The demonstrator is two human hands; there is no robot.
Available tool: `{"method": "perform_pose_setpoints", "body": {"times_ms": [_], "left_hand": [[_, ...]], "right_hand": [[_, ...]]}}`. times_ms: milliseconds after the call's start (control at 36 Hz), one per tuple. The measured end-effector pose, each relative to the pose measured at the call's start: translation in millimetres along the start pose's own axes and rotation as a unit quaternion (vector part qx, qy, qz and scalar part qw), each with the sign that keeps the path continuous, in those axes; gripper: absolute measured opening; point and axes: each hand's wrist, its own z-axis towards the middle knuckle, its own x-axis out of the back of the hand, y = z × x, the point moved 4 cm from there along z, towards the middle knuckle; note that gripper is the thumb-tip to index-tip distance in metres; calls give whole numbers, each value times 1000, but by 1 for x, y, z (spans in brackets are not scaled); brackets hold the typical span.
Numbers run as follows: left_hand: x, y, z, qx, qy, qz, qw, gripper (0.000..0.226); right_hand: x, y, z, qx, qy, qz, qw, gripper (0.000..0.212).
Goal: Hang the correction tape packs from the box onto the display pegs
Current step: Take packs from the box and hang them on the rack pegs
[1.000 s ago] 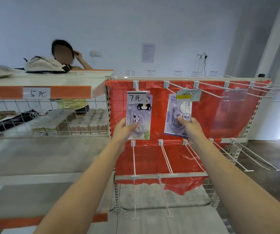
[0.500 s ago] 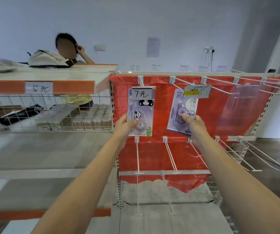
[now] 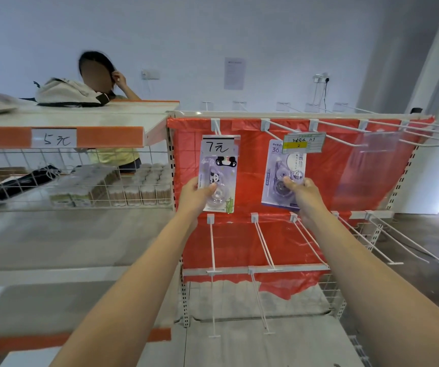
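Note:
Two correction tape packs are held up against the red-backed peg rack [image 3: 345,181]. My left hand [image 3: 193,194] pinches the lower edge of a panda-print pack [image 3: 219,165], which sits under the "7元" price tag [image 3: 219,147] at the first top peg [image 3: 216,127]. My right hand [image 3: 304,196] pinches the bottom of a purple pack [image 3: 279,165], tilted, behind a yellow-green price tag [image 3: 303,143] on the second top peg [image 3: 292,131]. Whether either pack is threaded on its peg I cannot tell. The box is out of view.
More bare white pegs [image 3: 387,133] run along the top row to the right, and a lower row of pegs [image 3: 266,242] juts out below my hands. To the left is a shelf with a wire basket [image 3: 81,181] of cotton swabs. A person [image 3: 102,75] stands behind that shelf.
The view has shifted so the rack sits slightly lower and to the right in frame. Both hands still hold their packs at the top pegs, with little movement against the rack.

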Motion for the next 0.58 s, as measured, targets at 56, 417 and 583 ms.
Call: {"method": "perform_pose_setpoints", "body": {"times_ms": [56, 417, 583], "left_hand": [[-1, 2, 4, 2, 6, 11, 1000, 46], [-5, -18, 42, 67, 31, -29, 997, 64], [-3, -20, 76, 71, 37, 3, 997, 55]], "right_hand": [[0, 0, 0, 8, 2, -2, 1000, 27], [-9, 20, 28, 28, 8, -37, 999, 19], [-23, 20, 62, 12, 15, -47, 999, 28]]}}
